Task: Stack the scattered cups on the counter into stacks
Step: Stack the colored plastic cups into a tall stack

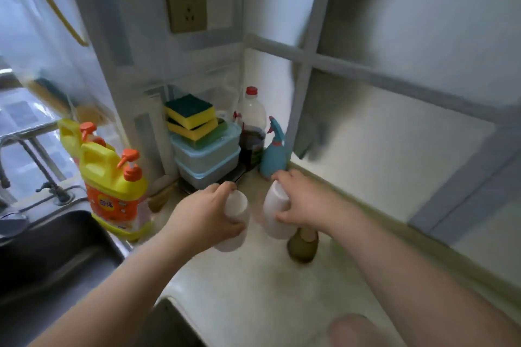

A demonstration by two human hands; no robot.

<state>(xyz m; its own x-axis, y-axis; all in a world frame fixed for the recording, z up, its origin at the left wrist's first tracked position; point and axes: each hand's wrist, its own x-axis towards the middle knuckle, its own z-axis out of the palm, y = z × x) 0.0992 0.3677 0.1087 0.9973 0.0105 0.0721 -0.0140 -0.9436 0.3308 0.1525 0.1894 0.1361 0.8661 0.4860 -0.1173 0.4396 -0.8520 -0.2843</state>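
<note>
My left hand [207, 213] grips a white cup [236, 220] that is tilted, its mouth turned toward the right; the image is blurred and it may be more than one nested cup. My right hand [306, 201] holds a second white cup [275, 213], upside down or tilted, just to the right of the first. The two cups are close but apart, above the pale counter [253, 290]. An olive-brown cup [303, 245] stands on the counter under my right wrist, partly hidden by it.
Yellow detergent bottles [112, 183] stand by the sink [48, 256] on the left. At the back corner are sponges [191, 115] on stacked blue boxes [205, 158], a dark bottle [252, 132] and a teal spray bottle [273, 152]. A pinkish blurred shape [355, 329] lies at the bottom edge.
</note>
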